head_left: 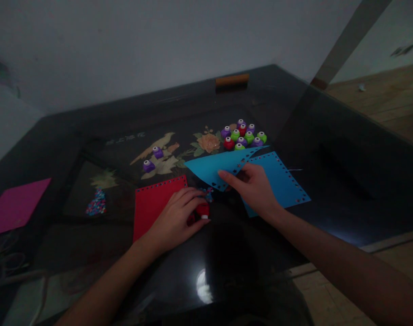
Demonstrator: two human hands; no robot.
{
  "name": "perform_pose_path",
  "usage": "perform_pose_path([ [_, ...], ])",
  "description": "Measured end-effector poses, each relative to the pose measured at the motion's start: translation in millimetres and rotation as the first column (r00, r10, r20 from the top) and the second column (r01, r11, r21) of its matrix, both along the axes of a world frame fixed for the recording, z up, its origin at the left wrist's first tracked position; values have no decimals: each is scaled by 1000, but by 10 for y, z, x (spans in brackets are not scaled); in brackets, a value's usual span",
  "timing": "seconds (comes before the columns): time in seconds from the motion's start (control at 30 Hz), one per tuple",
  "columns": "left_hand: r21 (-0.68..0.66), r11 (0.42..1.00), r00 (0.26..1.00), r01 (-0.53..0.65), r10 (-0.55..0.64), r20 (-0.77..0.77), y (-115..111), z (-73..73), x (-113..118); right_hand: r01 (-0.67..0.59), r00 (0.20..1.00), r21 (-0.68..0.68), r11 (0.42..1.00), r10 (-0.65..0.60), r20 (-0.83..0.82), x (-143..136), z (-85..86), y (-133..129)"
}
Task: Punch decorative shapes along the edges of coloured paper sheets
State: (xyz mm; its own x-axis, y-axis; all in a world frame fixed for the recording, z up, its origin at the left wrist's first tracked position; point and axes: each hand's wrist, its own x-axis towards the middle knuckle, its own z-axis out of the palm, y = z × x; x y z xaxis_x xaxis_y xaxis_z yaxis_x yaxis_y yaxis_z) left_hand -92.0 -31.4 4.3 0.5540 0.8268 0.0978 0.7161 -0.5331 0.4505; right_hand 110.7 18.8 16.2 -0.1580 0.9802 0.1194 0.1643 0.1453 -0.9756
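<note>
My right hand (pixel 252 185) pinches a light-blue paper sheet (pixel 209 165) by its near edge, thumb on top; the sheet is lifted and bent, with small punched holes along two edges. Partly beneath it lies another blue sheet (pixel 281 179), also hole-edged. My left hand (pixel 182 210) closes round a red craft punch (pixel 202 209) on the table, its white button toward my thumb. Tiny cut-out bits (pixel 208 194) lie just past that punch. Under my left wrist rests a red sheet (pixel 152 199) with holes along its top and right edges.
A cluster of purple, green and red punches (pixel 242 136) stands behind the blue paper. Two purple punches (pixel 153 159) sit to the left. A confetti pile (pixel 97 202), a magenta sheet (pixel 19 206) and a brown roll (pixel 232 81) lie on the dark glossy table (pixel 125 122).
</note>
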Motion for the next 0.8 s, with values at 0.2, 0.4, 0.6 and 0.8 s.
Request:
perform_pose_path([
  [0.2,2,1000,1000,1,-1,14,2,13,11,0,1000,-6,1000,0,0,-5,2,0],
  [0.4,-5,1000,1000,5,-4,14,3,16,10,-7,1000,7,1000,7,7,-2,25,-7],
  [0.6,-17,1000,999,-6,7,47,-3,2,9,-15,1000,-4,1000,15,-13,-1,4,0],
  [0.8,-294,951,907,-92,202,370,15,95,-5,-13,1000,11,1000,13,-25,4,24,7],
])
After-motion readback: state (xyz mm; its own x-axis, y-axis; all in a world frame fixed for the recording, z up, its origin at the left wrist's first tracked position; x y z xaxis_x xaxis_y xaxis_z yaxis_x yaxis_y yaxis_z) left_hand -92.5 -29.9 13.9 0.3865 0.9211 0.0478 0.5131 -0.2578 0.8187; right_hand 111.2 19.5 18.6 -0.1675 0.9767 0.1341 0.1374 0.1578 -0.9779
